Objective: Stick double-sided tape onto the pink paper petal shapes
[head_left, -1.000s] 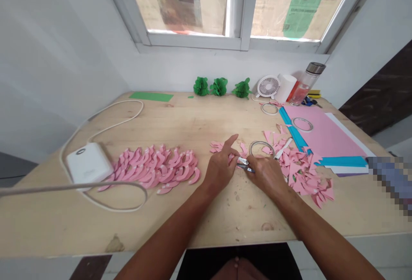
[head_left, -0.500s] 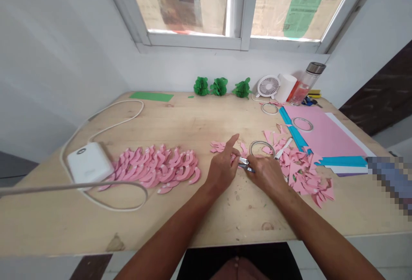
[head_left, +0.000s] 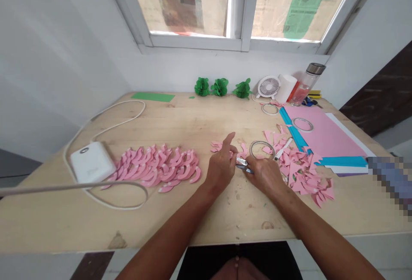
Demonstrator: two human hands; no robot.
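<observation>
Window [head_left: 246, 9] w/ papered panes, white wall [head_left: 170, 67].

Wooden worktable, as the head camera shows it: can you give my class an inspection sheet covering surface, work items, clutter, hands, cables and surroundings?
Surface: pale wooden tabletop, knotted, with small specks.
Work items: curved pink paper pieces overlap in rows on the left; small silver metal tool between the hands, type unclear.
Clutter: jagged pink paper scraps lie piled on the right.
Hands: right hand holds the tool; left hand is beside it, its grip partly hidden.
Cables: off-white cable loops around the white boxy device.
Surroundings: white-framed window behind; green paper ornaments and round white fan by the wall.
</observation>
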